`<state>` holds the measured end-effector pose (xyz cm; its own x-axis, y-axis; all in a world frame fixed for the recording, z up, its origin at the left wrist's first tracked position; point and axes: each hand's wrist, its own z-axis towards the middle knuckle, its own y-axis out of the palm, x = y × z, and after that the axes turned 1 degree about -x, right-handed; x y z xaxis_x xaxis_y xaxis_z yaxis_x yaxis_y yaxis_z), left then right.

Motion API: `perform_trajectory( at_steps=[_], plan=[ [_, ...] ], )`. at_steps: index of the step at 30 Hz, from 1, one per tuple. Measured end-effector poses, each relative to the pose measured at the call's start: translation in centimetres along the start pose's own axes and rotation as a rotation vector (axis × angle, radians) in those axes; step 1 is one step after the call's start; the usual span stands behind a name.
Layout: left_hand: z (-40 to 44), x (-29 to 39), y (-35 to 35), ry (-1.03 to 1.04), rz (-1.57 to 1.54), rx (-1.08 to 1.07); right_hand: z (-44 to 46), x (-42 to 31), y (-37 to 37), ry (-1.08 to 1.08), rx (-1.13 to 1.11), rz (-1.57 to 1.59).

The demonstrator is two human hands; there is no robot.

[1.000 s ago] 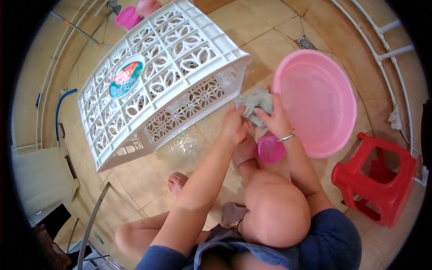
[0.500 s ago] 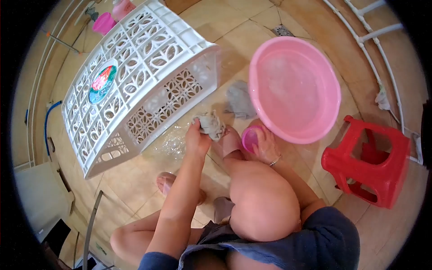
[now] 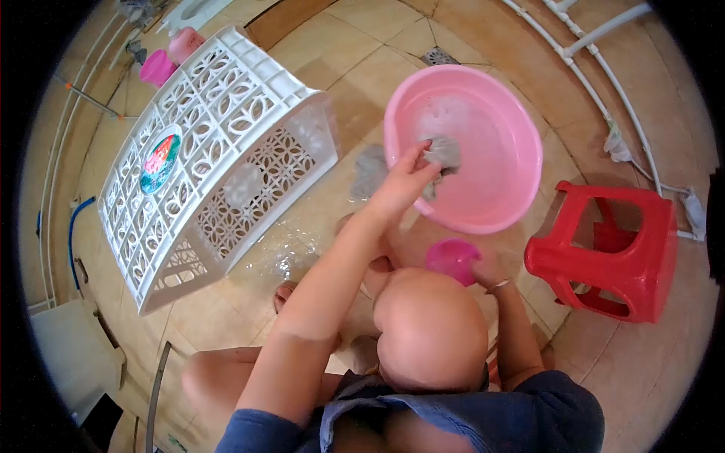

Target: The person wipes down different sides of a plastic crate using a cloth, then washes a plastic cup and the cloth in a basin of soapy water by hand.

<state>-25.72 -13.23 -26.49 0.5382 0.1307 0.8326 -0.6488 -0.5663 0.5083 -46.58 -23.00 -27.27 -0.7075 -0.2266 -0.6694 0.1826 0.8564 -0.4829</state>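
Over the near left part of the pink basin (image 3: 521,189), my left hand (image 3: 410,177) grips a grey cloth (image 3: 444,153), which hangs above soapy water. Down by my knee, my right hand (image 3: 487,270) holds a small magenta cup (image 3: 451,260) by its side, outside the basin. A second grey cloth (image 3: 369,172) lies on the wet floor against the basin's left side. The white openwork plastic rack (image 3: 226,128) lies on its side at the left, with an oval label (image 3: 160,160) on it.
A red plastic stool (image 3: 619,253) lies tipped over at the right. Behind the rack stand a pink cup (image 3: 157,69) and a pink bottle (image 3: 185,45). White pipes (image 3: 604,98) run along the right wall. A floor drain (image 3: 439,57) lies beyond the basin.
My left hand has carried its cloth from the floor area to above the basin. My right hand has taken the magenta cup and moved it slightly right. The view has shifted.
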Motion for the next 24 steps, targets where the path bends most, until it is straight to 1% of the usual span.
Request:
perform_trajectory(
  at_steps=[1, 2, 3, 4, 5, 6, 7, 8, 9, 10, 11, 12, 14, 15, 17, 21, 23, 24],
  plan=[
    [0.6, 0.0, 0.4, 0.082, 0.501, 0.028, -0.1, 1.2, -1.7, -0.062, 0.040, 0.015],
    [2.5, -3.0, -1.9, 0.382, 0.817, 0.036, 0.8, 3.8, -2.9, -0.174, 0.081, 0.101],
    [3.2, -4.8, -3.5, 0.386, 0.812, 0.020, 1.1, 3.4, -4.0, -0.168, 0.097, 0.102],
    [3.6, -6.3, -4.9, 0.438, 0.916, -0.018, 1.6, 2.2, -5.5, -0.187, 0.174, 0.107],
    [3.5, -7.1, -5.7, 0.488, 1.017, -0.057, 2.1, 1.0, -6.8, -0.201, 0.250, 0.112],
    [2.8, -7.0, -5.7, 0.486, 1.011, -0.074, 2.9, -0.4, -7.6, -0.161, 0.288, 0.058],
    [1.7, -6.2, -5.2, 0.589, 1.287, -0.103, 4.2, -1.8, -7.9, -0.122, 0.323, 0.001],
    [1.2, -5.9, -4.6, 0.693, 1.562, -0.125, 6.1, -2.1, -7.9, -0.078, 0.343, -0.120],
    [1.3, -6.1, -4.1, 0.692, 1.552, -0.128, 8.5, -1.1, -7.5, -0.080, 0.362, -0.279],
    [1.6, -6.4, -3.7, 0.578, 1.745, -0.246, 10.9, -0.1, -7.2, -0.081, 0.386, -0.437],
    [2.0, -6.7, -3.5, 0.452, 1.933, -0.375, 13.1, 1.0, -6.8, -0.127, 0.411, -0.626],
    [2.4, -7.2, -3.4, 0.444, 1.931, -0.388, 14.2, 0.5, -6.6, -0.116, 0.405, -0.620],
    [3.3, -7.7, -3.4, 0.381, 2.009, -0.552, 16.4, -1.2, -6.0, 0.051, 0.373, -0.856],
    [3.3, -8.1, -3.5, 0.367, 2.015, -0.555, 18.1, -0.7, -5.8, 0.047, 0.363, -0.848],
    [3.5, -8.9, -3.5, 0.293, 2.008, -0.606, 21.5, 1.1, -5.0, 0.119, 0.398, -0.813],
    [1.4, -8.9, -2.7, 0.346, 2.023, -0.569, 21.6, 1.0, -0.4, 0.053, 0.357, -0.868],
    [0.9, -8.9, -3.3, 0.341, 1.926, -0.526, 21.3, 1.0, 1.3, -0.128, 0.217, -0.835],
    [0.5, -8.8, -3.6, 0.334, 1.923, -0.523, 21.0, 0.6, 1.5, -0.130, 0.210, -0.838]
  ],
)
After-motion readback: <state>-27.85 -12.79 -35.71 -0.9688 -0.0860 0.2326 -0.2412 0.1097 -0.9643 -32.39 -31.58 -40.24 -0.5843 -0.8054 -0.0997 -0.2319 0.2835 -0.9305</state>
